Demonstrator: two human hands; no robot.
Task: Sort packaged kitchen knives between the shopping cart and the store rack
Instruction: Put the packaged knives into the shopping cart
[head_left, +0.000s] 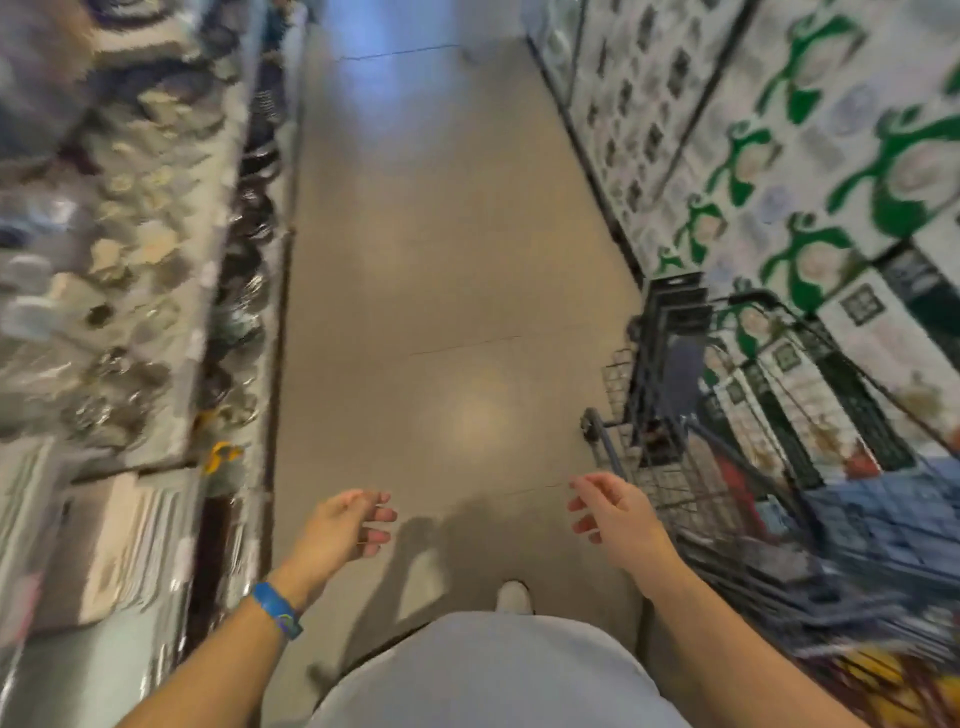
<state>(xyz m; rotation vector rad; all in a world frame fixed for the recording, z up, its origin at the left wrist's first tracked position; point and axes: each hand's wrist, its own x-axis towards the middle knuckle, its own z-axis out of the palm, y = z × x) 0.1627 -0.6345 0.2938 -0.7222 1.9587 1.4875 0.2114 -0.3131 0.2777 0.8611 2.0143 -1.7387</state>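
Dark wire shopping cart (618, 376) stood at the aisle's right against the store rack (831, 182), carrying upright dark packages (675, 317) too blurred to tell as knives, while the right hand (613, 514) near its rim and the left hand (343, 525) above the floor (441, 286) hung loosely curled, holding nothing.

Left hand (340, 527), right hand (615, 514) — seemingly empty, relaxed.
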